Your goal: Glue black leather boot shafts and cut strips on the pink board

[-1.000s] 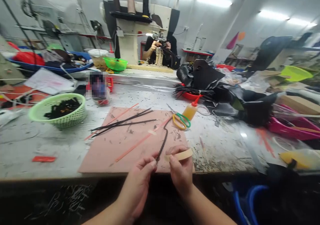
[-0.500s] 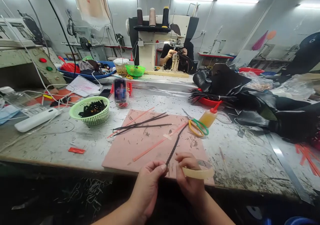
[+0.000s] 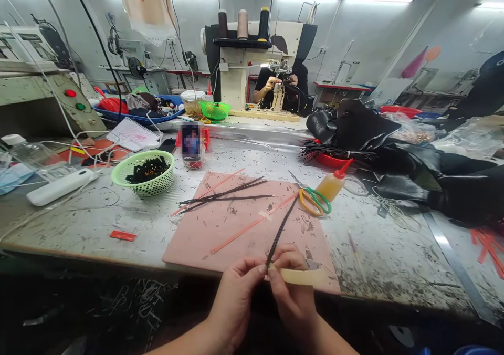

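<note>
A black braided cord point(image 3: 280, 232) runs toward me across the pink board point(image 3: 236, 250), its far end near the scissors point(image 3: 315, 200). My left hand point(image 3: 240, 286) pinches the near end of the cord between thumb and fingers. Beside it, my right hand point(image 3: 293, 281) is closed, with a cream roll of tape point(image 3: 305, 277) held in its fingers. The right thumb and fingertips meet at the cord's near end; what lies between them there is hidden. Several black cords point(image 3: 228, 195) and thin pink strips point(image 3: 252, 225) lie on the board.
A glue bottle point(image 3: 332, 184) with a red cap stands behind the scissors. At left are a green basket point(image 3: 144, 187) of black pieces and a red strip point(image 3: 123, 235). Black leather pieces point(image 3: 409, 166) pile up at right near a metal ruler point(image 3: 452, 255). A co-worker point(image 3: 300, 79) sits behind a sewing machine.
My right hand has moved left with the roll of tape. Its thumb and fingertips now come together at the cord's end, beside my left fingers. My left hand keeps its pinch.
</note>
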Action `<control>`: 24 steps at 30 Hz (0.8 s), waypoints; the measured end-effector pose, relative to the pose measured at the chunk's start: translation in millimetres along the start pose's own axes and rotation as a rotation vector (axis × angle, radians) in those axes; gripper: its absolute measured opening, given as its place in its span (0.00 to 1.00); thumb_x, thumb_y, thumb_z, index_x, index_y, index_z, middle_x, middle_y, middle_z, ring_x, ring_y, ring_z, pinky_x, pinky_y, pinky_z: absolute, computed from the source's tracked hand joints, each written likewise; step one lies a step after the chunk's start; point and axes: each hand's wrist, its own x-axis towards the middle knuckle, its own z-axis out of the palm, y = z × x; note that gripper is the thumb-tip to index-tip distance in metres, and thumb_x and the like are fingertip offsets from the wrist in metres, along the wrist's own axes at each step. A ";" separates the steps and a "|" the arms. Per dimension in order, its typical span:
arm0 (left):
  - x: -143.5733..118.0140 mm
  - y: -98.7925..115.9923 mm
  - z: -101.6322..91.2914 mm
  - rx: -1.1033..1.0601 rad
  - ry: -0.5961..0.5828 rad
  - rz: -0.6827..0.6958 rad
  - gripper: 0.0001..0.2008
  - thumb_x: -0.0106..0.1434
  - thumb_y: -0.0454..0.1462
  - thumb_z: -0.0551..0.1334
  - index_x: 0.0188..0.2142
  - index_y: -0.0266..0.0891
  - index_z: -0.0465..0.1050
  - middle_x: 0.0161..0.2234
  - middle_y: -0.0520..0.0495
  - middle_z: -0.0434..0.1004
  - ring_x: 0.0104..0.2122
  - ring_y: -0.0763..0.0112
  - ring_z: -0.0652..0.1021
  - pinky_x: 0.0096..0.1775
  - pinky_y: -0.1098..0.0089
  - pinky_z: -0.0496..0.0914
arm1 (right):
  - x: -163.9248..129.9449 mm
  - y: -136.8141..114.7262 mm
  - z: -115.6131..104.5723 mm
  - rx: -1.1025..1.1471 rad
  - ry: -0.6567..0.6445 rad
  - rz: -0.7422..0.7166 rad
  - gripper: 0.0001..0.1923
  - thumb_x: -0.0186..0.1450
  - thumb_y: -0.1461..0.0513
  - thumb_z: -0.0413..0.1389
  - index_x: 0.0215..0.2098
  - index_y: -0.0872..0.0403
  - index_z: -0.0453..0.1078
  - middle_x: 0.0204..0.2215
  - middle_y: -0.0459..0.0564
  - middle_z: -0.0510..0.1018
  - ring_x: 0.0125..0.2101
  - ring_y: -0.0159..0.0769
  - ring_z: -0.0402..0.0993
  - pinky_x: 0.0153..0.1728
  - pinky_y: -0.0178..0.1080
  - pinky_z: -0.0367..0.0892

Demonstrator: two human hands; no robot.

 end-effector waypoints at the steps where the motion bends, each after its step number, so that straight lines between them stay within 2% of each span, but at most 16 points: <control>1: -0.2 1.0 0.1 -0.014 0.000 0.001 0.08 0.42 0.36 0.70 0.19 0.36 0.74 0.20 0.51 0.74 0.27 0.71 0.70 0.35 0.72 0.64 | -0.3 1.5 -1.7 -0.008 -0.005 -0.007 0.08 0.58 0.69 0.49 0.31 0.50 0.58 0.27 0.45 0.63 0.29 0.33 0.65 0.27 0.35 0.66; 6: -1.4 6.7 1.9 -0.072 -0.004 -0.014 0.08 0.40 0.35 0.71 0.18 0.35 0.74 0.19 0.52 0.73 0.24 0.75 0.69 0.32 0.75 0.65 | 5.7 9.7 -15.0 -0.164 -0.122 -0.168 0.12 0.55 0.72 0.51 0.33 0.50 0.62 0.30 0.46 0.70 0.30 0.34 0.69 0.30 0.37 0.67; 8: -1.4 7.7 1.4 -0.083 -0.002 -0.026 0.08 0.39 0.35 0.71 0.18 0.35 0.74 0.19 0.51 0.73 0.24 0.75 0.70 0.32 0.76 0.65 | 11.9 8.8 -21.3 -0.246 -0.169 -0.168 0.11 0.53 0.71 0.54 0.33 0.51 0.65 0.28 0.47 0.72 0.29 0.35 0.69 0.30 0.37 0.67; 11: -0.8 7.7 -0.5 -0.089 -0.015 -0.040 0.09 0.40 0.35 0.72 0.19 0.34 0.74 0.20 0.50 0.74 0.25 0.74 0.71 0.34 0.75 0.66 | 21.9 2.0 -30.0 -0.218 -0.253 0.030 0.03 0.55 0.67 0.56 0.28 0.53 0.68 0.23 0.46 0.73 0.27 0.34 0.69 0.27 0.36 0.66; 13: -0.3 7.3 -1.6 -0.096 -0.013 -0.034 0.08 0.41 0.35 0.72 0.20 0.35 0.75 0.22 0.49 0.75 0.27 0.74 0.72 0.35 0.75 0.67 | 25.2 -2.2 -34.2 -0.142 -0.275 0.185 0.04 0.57 0.65 0.55 0.24 0.53 0.69 0.21 0.46 0.73 0.25 0.33 0.70 0.26 0.35 0.65; 16: 0.6 6.9 -1.8 -0.142 0.067 -0.015 0.08 0.41 0.34 0.72 0.22 0.36 0.75 0.30 0.50 0.76 0.33 0.73 0.73 0.37 0.75 0.68 | 21.8 -3.0 -35.2 -0.035 -0.159 0.396 0.05 0.55 0.62 0.57 0.22 0.53 0.70 0.20 0.45 0.74 0.23 0.32 0.69 0.25 0.34 0.65; 18: 0.9 6.7 -1.3 -0.162 0.085 -0.013 0.09 0.40 0.34 0.73 0.22 0.36 0.75 0.33 0.50 0.74 0.34 0.72 0.72 0.37 0.74 0.68 | 16.0 -0.9 -30.6 0.117 -0.075 0.548 0.06 0.53 0.60 0.61 0.23 0.53 0.70 0.20 0.44 0.74 0.22 0.31 0.69 0.24 0.33 0.65; 21: 0.6 6.4 -0.5 -0.145 0.014 -0.005 0.08 0.41 0.34 0.72 0.22 0.35 0.75 0.30 0.52 0.73 0.30 0.76 0.71 0.35 0.75 0.68 | 9.1 1.3 -18.6 0.434 -0.050 0.760 0.11 0.48 0.57 0.65 0.22 0.54 0.69 0.20 0.44 0.75 0.22 0.32 0.71 0.25 0.35 0.67; 24: -0.2 6.4 -0.5 -0.119 -0.012 0.005 0.08 0.42 0.34 0.72 0.22 0.35 0.75 0.28 0.52 0.72 0.29 0.76 0.70 0.35 0.76 0.67 | 8.6 -0.5 -9.7 0.608 -0.061 0.863 0.13 0.46 0.58 0.66 0.22 0.55 0.68 0.19 0.44 0.75 0.21 0.32 0.72 0.26 0.35 0.68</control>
